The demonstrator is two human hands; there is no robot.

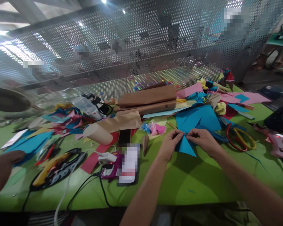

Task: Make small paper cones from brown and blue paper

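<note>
My left hand (171,142) and my right hand (201,139) pinch a piece of blue paper (186,147) between them, just above the green table (188,179). A pointed corner of the paper hangs down below my fingers. Fingertips of both hands meet near its top edge and partly cover it. Right behind lie larger blue paper sheets (202,116). A small brown paper cone (145,144) is to the left of my left hand, and scissors with red and yellow handles (241,139) lie to the right of my right hand.
A power strip (111,169) with plugs and cords sits beside a phone (129,164). A pink glue gun (276,142) lies at right. Brown paper rolls (147,95) rest against a perforated metal screen (141,47). Another person's hand (4,166) reaches in at left.
</note>
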